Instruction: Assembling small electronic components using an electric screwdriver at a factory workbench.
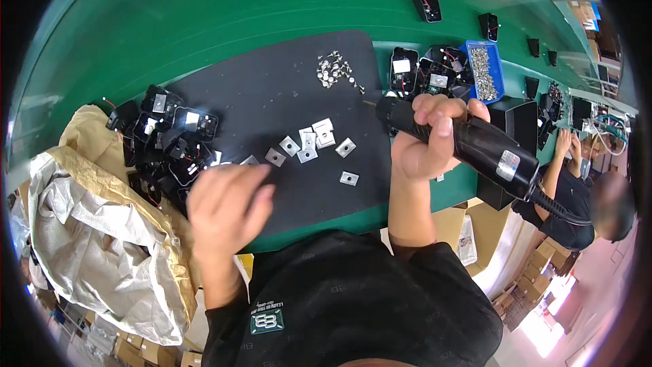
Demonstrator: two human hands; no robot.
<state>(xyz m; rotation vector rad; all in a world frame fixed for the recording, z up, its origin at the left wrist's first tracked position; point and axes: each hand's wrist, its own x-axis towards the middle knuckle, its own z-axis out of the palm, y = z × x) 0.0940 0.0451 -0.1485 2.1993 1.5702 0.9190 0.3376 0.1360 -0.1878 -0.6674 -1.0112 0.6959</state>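
Observation:
My right hand (435, 137) is wrapped round a black electric screwdriver (485, 146), raised over the right side of the black mat (299, 197). Its bit points left, and a cord leaves its back end. Low over the mat's left edge hovers my left hand (229, 207), thumb apart from the fingers and nothing visible in it. Just beyond its fingers lie small metal plates (275, 157) with holes, several of them scattered across the middle. A loose pile of screws (333, 71) sits toward the mat's far side. Black plastic housings (195, 122) with wires are heaped at the left.
More black housings (405, 71) stand right of the mat, beside a blue tray (499, 71) of screws. Others sit along the green bench (272, 0). A large pale sack (95, 231) bulges at the left. Another person (567, 197) works at the far right.

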